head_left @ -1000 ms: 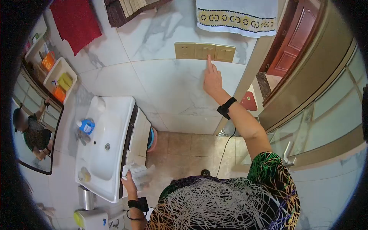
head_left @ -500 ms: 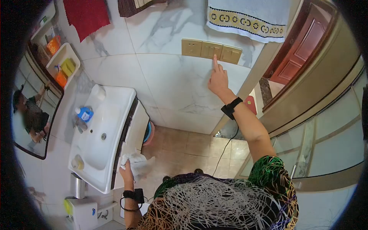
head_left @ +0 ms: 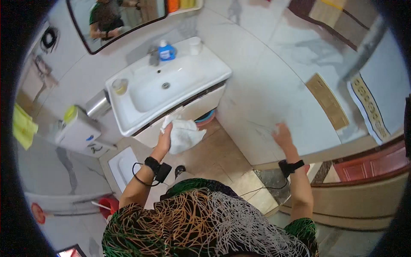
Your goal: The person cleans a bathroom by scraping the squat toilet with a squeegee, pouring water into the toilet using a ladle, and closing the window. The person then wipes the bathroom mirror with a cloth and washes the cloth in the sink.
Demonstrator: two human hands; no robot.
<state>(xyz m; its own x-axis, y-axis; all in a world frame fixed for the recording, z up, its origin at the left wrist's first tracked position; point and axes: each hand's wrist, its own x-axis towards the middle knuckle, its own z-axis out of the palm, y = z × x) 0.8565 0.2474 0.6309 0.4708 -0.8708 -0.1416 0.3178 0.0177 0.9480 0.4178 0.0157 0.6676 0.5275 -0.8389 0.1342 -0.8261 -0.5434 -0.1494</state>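
Observation:
My left hand is closed on a white cloth, which hangs loosely in front of the washbasin's cabinet. The white washbasin lies just beyond it. Off to the right, my right hand is in the air before the marbled wall, slightly blurred. Its fingers look loosely apart, and nothing shows in them. Farther right on that wall is the gold switch panel, apart from my right hand. Both wrists wear black straps with a small device.
A blue bottle stands by the faucet, with a mirror above. A cup sits on the basin's left corner. A metal bin-like cylinder, a white cistern and a red bucket are at left.
My right hand has left the switch panel and come down, its finger no longer on a switch. The view has turned left toward the basin. My left hand still holds the cloth.

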